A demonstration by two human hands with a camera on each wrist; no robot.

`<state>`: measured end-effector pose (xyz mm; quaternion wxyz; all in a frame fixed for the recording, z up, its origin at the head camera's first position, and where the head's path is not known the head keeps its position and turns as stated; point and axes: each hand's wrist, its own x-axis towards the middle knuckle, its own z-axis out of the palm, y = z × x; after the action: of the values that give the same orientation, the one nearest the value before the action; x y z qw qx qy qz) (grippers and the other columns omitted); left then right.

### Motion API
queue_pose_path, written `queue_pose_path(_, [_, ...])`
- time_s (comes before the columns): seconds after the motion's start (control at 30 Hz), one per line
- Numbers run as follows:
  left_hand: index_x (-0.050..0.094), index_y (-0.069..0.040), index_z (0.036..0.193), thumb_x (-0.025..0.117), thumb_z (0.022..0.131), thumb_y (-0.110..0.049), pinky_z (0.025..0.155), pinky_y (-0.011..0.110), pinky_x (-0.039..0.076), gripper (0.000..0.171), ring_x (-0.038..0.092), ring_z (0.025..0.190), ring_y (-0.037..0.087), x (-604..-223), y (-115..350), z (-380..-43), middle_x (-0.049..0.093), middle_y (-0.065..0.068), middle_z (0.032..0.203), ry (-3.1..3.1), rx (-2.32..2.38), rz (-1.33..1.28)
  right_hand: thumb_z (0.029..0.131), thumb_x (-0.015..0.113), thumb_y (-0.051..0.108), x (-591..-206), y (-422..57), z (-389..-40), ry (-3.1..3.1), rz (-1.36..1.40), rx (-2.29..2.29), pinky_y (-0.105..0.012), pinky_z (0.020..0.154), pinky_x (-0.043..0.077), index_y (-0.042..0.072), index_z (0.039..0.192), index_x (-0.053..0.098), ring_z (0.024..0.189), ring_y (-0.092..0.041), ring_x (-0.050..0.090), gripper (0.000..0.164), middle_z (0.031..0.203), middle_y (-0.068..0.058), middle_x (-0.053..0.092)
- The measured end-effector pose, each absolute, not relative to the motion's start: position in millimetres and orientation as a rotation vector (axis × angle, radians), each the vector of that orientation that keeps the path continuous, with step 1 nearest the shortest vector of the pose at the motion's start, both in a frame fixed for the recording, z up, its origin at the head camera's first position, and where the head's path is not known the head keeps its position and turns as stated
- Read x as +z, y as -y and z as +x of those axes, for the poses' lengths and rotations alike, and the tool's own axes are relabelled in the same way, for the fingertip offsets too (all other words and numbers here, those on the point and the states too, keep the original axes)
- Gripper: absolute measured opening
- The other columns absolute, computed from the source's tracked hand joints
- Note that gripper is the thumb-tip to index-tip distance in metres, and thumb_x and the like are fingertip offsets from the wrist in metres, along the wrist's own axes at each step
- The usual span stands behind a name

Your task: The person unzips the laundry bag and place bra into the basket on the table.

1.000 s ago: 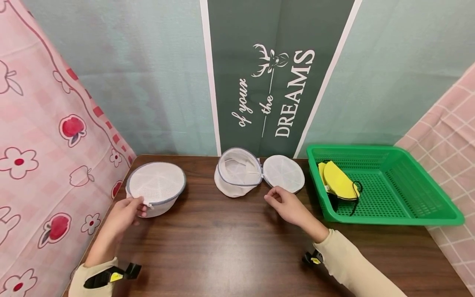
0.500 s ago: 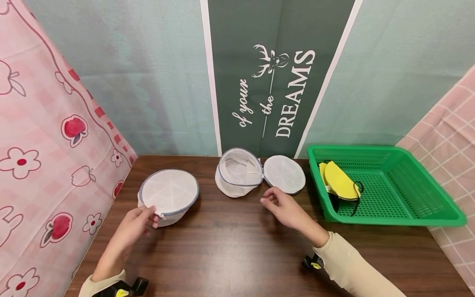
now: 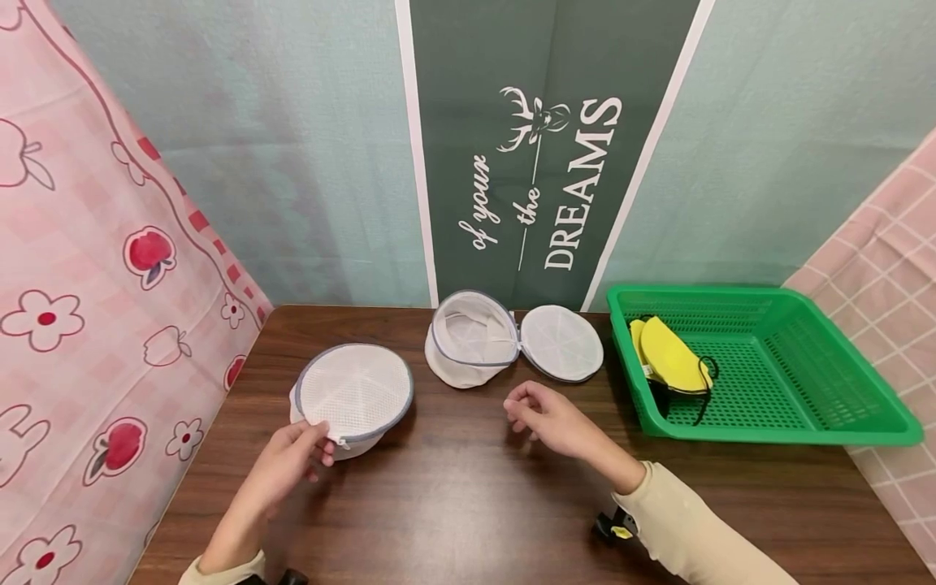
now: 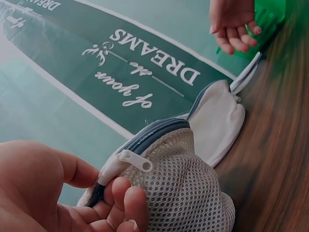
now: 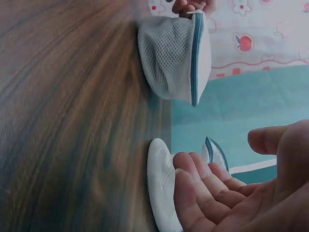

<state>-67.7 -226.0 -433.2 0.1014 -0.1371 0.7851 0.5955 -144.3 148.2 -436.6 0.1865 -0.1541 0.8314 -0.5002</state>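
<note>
My left hand (image 3: 288, 459) pinches the zipped rim of a round white mesh laundry bag (image 3: 356, 390) between thumb and fingers. The bag's blue-grey zipper runs round its top edge, and the white zipper pull (image 4: 136, 160) lies right beside my fingertips. A smaller mesh laundry bag (image 3: 468, 370) stands at the back middle, unzipped, its round lid (image 3: 561, 343) folded out flat to the right. My right hand (image 3: 552, 418) hovers in front of that lid with relaxed fingers and nothing in them; the right wrist view shows its palm and loosely bent fingers.
A green plastic basket (image 3: 775, 435) stands at the right of the brown wooden table (image 3: 468, 504). Inside it lie a yellow folded item (image 3: 673, 357) and a black cord. Curtains with prints hang behind and on both sides.
The left hand has drawn the larger laundry bag to the right and towards the front. My right hand has shifted slightly left and nearer, off the lid's edge.
</note>
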Motion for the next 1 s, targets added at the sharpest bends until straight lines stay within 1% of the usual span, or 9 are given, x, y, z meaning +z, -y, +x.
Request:
queue_pose_path(0.1, [0.059,0.001,0.088,0.047,0.105,-0.015,0.056,0.029,0.048,0.026,0.059,0.069,0.015,-432.9,221.2,-65.3,0.06,0.005,0.078,-2.311,1.758,-0.391,0.105,0.056,0.022,-437.1,-146.1,-143.3,-2.256,-0.388,-1.442,-0.044,0.067,0.057,-0.005,0.112,0.058,0.083,-0.024,0.069,0.028,0.097,-0.019,0.068])
queue_pose_path(0.3, [0.059,0.002,0.089,0.047,0.104,-0.014,0.057,0.028,0.049,0.025,0.059,0.07,0.015,-435.8,216.1,-62.6,0.059,0.006,0.079,-2.275,1.745,-0.301,0.106,0.054,0.022,-438.4,-140.1,-138.8,-2.12,-0.326,-1.509,-0.037,0.063,0.055,-0.008,0.117,0.055,0.084,-0.027,0.069,0.033,0.098,-0.02,0.068])
queue_pose_path(0.47, [0.058,0.001,0.089,0.046,0.104,-0.014,0.057,0.027,0.049,0.025,0.059,0.07,0.013,-437.5,213.7,-60.4,0.058,0.004,0.08,-2.19,1.762,-0.158,0.106,0.053,0.023,-438.2,-134.7,-136.9,-2.058,-0.339,-1.554,-0.035,0.061,0.056,-0.009,0.119,0.053,0.083,-0.028,0.069,0.034,0.098,-0.021,0.067])
queue_pose_path(0.6, [0.059,0.001,0.09,0.046,0.105,-0.014,0.056,0.026,0.049,0.025,0.059,0.07,0.012,-439.5,208.0,-57.9,0.059,0.003,0.08,-2.133,1.773,-0.083,0.106,0.053,0.023,-440.5,-128.8,-134.7,-2.017,-0.334,-1.581,-0.032,0.056,0.054,-0.01,0.119,0.051,0.08,-0.025,0.068,0.035,0.097,-0.022,0.067])
queue_pose_path(0.77, [0.059,0.0,0.091,0.046,0.105,-0.014,0.056,0.024,0.049,0.024,0.059,0.069,0.012,-440.3,200.3,-56.3,0.059,0.003,0.08,-2.076,1.78,-0.031,0.106,0.052,0.026,-443.8,-119.3,-130.5,-1.95,-0.312,-1.568,-0.027,0.052,0.051,-0.008,0.12,0.051,0.077,-0.019,0.067,0.037,0.096,-0.017,0.068])
queue_pose_path(0.9, [0.059,0.0,0.091,0.046,0.105,-0.015,0.056,0.023,0.049,0.024,0.059,0.069,0.011,-440.3,197.4,-55.4,0.06,0.004,0.081,-2.052,1.783,-0.011,0.107,0.051,0.029,-444.8,-111.0,-126.9,-1.891,-0.306,-1.557,-0.025,0.049,0.05,-0.008,0.117,0.053,0.074,-0.017,0.066,0.038,0.092,-0.013,0.069])
queue_pose_path(1.0, [0.059,0.0,0.091,0.047,0.104,-0.015,0.056,0.022,0.049,0.024,0.059,0.069,0.011,-441.0,196.3,-54.1,0.06,0.005,0.082,-2.039,1.791,0.008,0.107,0.05,0.03,-445.1,-104.8,-124.6,-1.861,-0.31,-1.558,-0.024,0.047,0.048,-0.008,0.115,0.054,0.071,-0.016,0.065,0.039,0.09,-0.014,0.07])
